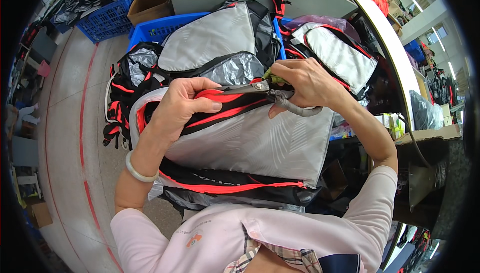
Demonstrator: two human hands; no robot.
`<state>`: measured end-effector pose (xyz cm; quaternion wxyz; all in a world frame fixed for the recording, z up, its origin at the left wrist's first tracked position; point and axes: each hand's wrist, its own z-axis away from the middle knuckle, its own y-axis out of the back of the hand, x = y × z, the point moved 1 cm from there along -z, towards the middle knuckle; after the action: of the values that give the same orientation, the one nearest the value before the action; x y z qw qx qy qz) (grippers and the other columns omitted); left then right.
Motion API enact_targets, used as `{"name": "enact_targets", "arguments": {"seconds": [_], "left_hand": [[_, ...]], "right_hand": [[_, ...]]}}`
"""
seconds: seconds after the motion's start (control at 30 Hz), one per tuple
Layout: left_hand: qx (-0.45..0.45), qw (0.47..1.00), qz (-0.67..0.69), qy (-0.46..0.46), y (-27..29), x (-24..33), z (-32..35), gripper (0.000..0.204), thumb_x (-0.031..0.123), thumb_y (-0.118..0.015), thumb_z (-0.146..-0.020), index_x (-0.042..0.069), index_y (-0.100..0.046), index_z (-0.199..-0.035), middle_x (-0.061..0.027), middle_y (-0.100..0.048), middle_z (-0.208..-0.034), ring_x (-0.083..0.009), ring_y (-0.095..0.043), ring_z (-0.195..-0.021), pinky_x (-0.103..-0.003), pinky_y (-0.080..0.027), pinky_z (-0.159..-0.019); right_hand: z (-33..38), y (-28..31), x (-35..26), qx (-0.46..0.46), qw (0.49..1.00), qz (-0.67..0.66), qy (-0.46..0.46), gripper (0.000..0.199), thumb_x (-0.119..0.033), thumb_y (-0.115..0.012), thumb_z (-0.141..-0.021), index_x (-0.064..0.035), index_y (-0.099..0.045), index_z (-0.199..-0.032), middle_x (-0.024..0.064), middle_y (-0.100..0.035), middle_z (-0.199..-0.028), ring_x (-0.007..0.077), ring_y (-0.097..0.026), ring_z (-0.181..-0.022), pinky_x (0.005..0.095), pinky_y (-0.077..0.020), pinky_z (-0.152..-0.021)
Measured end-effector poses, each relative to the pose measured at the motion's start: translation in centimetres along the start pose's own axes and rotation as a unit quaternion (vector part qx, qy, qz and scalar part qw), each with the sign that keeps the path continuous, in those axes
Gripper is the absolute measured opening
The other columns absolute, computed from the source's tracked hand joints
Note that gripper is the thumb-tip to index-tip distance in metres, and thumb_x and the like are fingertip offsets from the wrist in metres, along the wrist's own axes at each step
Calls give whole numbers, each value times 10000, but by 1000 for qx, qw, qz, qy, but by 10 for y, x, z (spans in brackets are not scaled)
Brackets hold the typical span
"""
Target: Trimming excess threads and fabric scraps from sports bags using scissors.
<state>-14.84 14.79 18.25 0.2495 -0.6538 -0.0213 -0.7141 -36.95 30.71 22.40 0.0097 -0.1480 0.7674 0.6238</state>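
Left hand [182, 105] pinching red-trimmed top edge of bag [250, 143], fingers closed on fabric. Right hand [305, 83] closing around snips [250, 88], blades lying on red strip. Bag resting in lap against chest, grey panel up. Looking light, soft, floppy, smooth-faced and likely slippery; gripping at piped seam or stiffer trim probably holding best. More bags [220, 43] piling in blue crate [150, 30] behind.

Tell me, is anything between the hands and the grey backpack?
No, nothing visible is in the way. The left hand grips the grey backpack by its red-and-black top edge, and the right hand holds scissors right against that same edge.
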Motion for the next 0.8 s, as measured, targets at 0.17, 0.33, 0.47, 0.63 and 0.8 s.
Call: {"name": "enact_targets", "arguments": {"seconds": [0.17, 0.33, 0.47, 0.63, 0.8], "left_hand": [[17, 1000, -14, -7, 0, 1, 1, 253, -49, -691, -735, -49, -653, -986, -64, -677, -866, -87, -628, -759, -202, -507, -732], [11, 1000, -18, -5, -2, 1, 0, 252, -44, -692, -738, -50, -652, -987, -63, -677, -869, -82, -622, -756, -203, -504, -729], [-3, 1000, -24, -6, -2, 2, -2, 234, -42, -690, -736, -47, -658, -968, -53, -676, -869, -70, -609, -735, -188, -493, -716], [16, 998, -55, -7, -4, 5, 0, 299, 39, -736, -713, -45, -658, -989, -62, -672, -900, -82, -605, -805, -220, -478, -771], [-19, 785, -560, -265, 24, -14, -18, 763, 293, -855, -574, 46, -552, -1229, -157, -582, -1207, -319, -524, -1149, -383, -385, -991]], "right_hand": [[-2, -2, 1, -43, 998, -31, -13, 628, -575, -778, -633, -15, -511, -733, 83, -560, -654, 307, -579, -590, 396, -420, -526], [-2, -2, 1, -44, 999, -19, -22, 615, -523, -827, -584, -19, -549, -800, 73, -537, -662, 312, -546, -584, 403, -398, -527], [-4, -1, -1, -15, 1000, 4, -9, 599, -525, -814, -606, -27, -518, -761, 71, -529, -657, 307, -551, -588, 402, -403, -527], [-1, -14, 3, 6, 1000, 9, -22, 524, -411, -849, -613, -26, -517, -743, 94, -491, -621, 309, -533, -583, 386, -406, -521], [80, -18, 37, 238, 938, -100, -232, 353, -190, -816, -716, -6, -521, -781, 75, -502, -622, 124, -507, -559, 323, -418, -542]]}}
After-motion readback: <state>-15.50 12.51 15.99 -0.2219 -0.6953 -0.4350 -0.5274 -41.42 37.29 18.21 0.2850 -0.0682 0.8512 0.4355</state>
